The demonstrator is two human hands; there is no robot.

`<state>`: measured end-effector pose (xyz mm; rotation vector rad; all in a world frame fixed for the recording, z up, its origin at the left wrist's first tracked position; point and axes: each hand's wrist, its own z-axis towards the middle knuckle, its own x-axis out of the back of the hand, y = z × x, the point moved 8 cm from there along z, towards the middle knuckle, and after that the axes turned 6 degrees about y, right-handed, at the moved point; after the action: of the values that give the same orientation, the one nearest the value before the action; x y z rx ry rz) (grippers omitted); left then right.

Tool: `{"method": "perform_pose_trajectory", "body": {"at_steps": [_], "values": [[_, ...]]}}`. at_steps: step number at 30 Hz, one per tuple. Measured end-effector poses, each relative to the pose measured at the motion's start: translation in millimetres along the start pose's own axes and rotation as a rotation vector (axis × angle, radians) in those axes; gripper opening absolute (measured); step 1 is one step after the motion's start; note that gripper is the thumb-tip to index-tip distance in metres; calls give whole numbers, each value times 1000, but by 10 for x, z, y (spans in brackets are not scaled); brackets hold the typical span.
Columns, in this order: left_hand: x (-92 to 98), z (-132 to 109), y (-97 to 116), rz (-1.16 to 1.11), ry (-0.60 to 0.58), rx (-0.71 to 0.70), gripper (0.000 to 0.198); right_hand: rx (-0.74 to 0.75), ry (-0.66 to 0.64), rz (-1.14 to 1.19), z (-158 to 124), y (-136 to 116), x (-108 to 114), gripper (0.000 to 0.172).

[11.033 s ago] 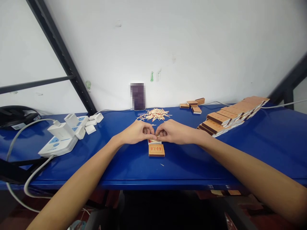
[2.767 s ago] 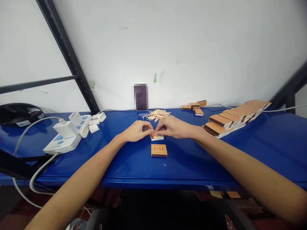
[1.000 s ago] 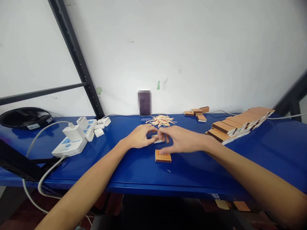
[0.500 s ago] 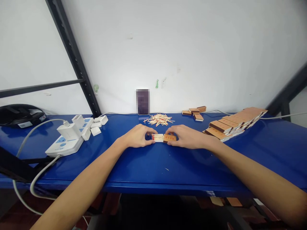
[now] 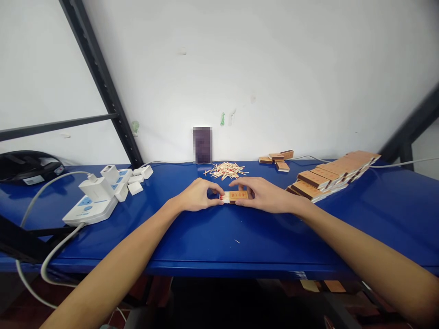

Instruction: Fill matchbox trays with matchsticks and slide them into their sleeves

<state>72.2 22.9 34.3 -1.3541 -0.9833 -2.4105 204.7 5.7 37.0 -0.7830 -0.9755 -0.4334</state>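
Note:
Between my hands, a matchbox [image 5: 239,195] lies on the blue table, its brown sleeve partly over a white tray [image 5: 227,200] of red-tipped matches. My left hand [image 5: 200,195] pinches the tray's left end with thumb and fingers. On the other side, my right hand [image 5: 259,195] is closed about the sleeve's right part, thumb at the near edge and fingers at the far edge. The right end of the box is partly hidden by the fingers. Just beyond the hands is a heap of loose matches [image 5: 227,170].
Stacked matchboxes [image 5: 334,173] stand at the right, with several more matchboxes [image 5: 277,158] near the wall. At the left are a power strip [image 5: 91,208] with white chargers [image 5: 97,189] and cables. A pixelated dark panel [image 5: 202,145] leans on the wall.
The sleeve has slid left over the tray, so less of the matches shows. My right hand has moved along with it, while my left hand stays at the tray's end.

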Motion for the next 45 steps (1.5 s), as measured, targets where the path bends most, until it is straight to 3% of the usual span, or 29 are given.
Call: {"method": "perform_pose_trajectory", "body": {"at_steps": [4, 8, 12, 15, 17, 20, 23, 25, 31, 36, 45], "values": [[-20, 2, 13, -122, 14, -3, 41, 59, 59, 59, 14, -86, -56, 46], [-38, 2, 13, -198, 25, 23, 67, 0, 91, 104, 8, -51, -103, 62], [-116, -3, 132, -333, -22, 2, 72, -16, 155, 46, -31, -69, -110, 66], [-131, 4, 197, -367, -30, -25, 67, -31, 187, -126, -73, -148, -41, 62], [-33, 18, 133, -244, 53, -11, 58, -67, 196, -289, -126, -190, 102, 56], [263, 14, -93, 111, 248, 52, 41, -94, 269, -522, -281, -212, 511, 39], [486, -19, -417, 424, 257, 159, 37, -33, 342, -702, -504, -157, 913, 34], [617, -59, -643, 568, 239, 243, 36, -24, 340, -820, -646, -26, 1055, 34], [922, -226, -1090, 694, 307, 460, 39, 83, 251, -1012, -836, 285, 908, 35], [1038, -305, -1151, 755, 405, 504, 44, 104, 289, -1036, -821, 347, 911, 42], [1363, -677, -1302, 766, 708, 803, 44, 155, 328, -918, -784, 327, 952, 42]]}}
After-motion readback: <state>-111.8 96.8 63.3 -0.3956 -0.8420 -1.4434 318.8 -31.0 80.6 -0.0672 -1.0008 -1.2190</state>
